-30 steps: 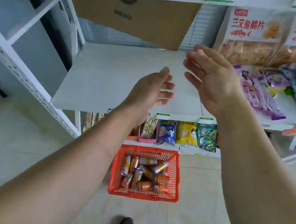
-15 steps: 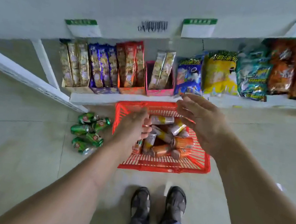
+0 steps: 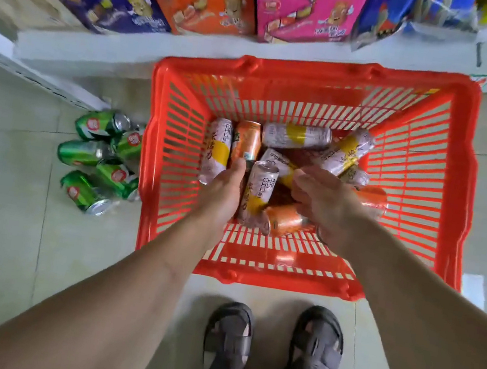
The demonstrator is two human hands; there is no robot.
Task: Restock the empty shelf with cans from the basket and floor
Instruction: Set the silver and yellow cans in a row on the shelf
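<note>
Cans [image 3: 297, 136] fill the basket [image 3: 285, 276] floor, none shelved that I see; green cans [image 3: 99, 159] lie outside its left wall. My left hand [image 3: 222, 193] wraps one can [image 3: 257, 197]; right hand [image 3: 324, 202] hovers, fingers relaxed.

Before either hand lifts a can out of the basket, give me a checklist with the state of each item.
1. Left hand inside red basket, beside the tall pink-and-yellow can: ok.
2. Left fingers closed round that can: cannot tell.
3. Right hand holding a can: not ok, fingers spread over the pile.
4. Cans left in basket: ok, several.
5. Green cans on the floor left of basket, waiting: ok.
6. Empty shelf in view: not ok.
</note>
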